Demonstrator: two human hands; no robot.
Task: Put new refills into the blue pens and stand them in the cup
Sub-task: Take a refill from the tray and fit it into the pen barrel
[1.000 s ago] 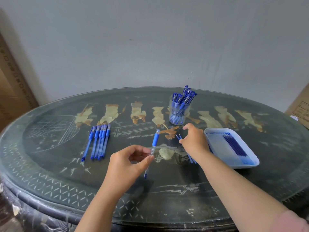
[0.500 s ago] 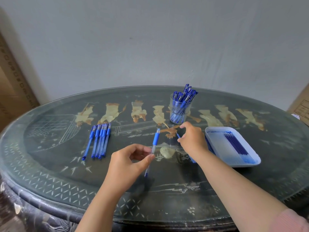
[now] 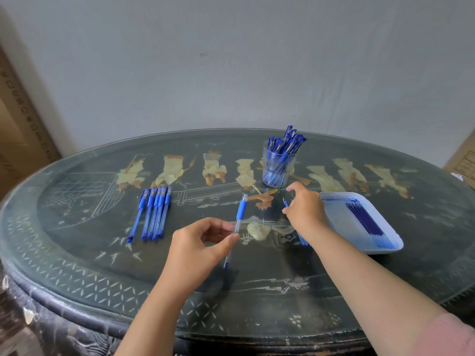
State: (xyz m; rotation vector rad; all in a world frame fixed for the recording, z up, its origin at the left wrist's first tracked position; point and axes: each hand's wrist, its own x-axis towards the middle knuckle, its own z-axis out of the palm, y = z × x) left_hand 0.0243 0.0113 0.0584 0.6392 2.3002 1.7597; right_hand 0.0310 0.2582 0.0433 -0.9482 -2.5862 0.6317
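**Pen pinched, refill under right hand**

Head view: left hand point(image 3: 198, 245) pinches a blue pen point(image 3: 241, 211) between thumb and forefinger, above the table point(image 3: 77, 227). Right hand point(image 3: 305, 211) curls over a refill point(image 3: 284, 201), but I cannot tell whether it grips it. The cup point(image 3: 279, 165) of pens stands just behind.

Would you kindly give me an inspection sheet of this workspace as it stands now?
Surface: dark oval table, pale inlay.
Job's things: cup of blue pens at the back; five pens lying in a row on the left; white tray holding refills on the right.
Clutter: nothing seen.
Hands: left hand pinches a pen; right hand covers part of a refill, grip unclear.
Cables: nothing seen.
Surroundings: grey wall; cardboard boxes at both sides.
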